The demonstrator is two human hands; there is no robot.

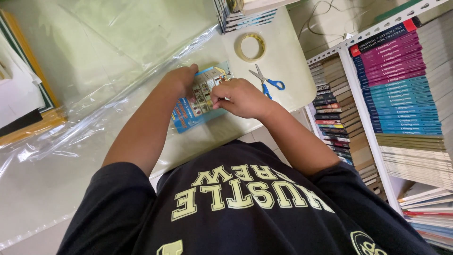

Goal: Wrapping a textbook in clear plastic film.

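Observation:
A thin blue book (194,112) with small pictures on its cover lies on the pale table (288,61), on top of a clear plastic sheet (94,71). My left hand (180,79) presses down on the book's far left corner with its fingers curled. At the book's right edge, the fingers of my right hand (239,97) are pinched together; what they pinch is hidden. Both forearms reach out from my dark shirt toward the book.
A roll of clear tape (251,47) and blue-handled scissors (267,81) lie just beyond my right hand. A stack of books (245,18) stands at the table's far end. A white metal shelf (358,94) packed with books fills the right side. Framed boards (23,94) lean at left.

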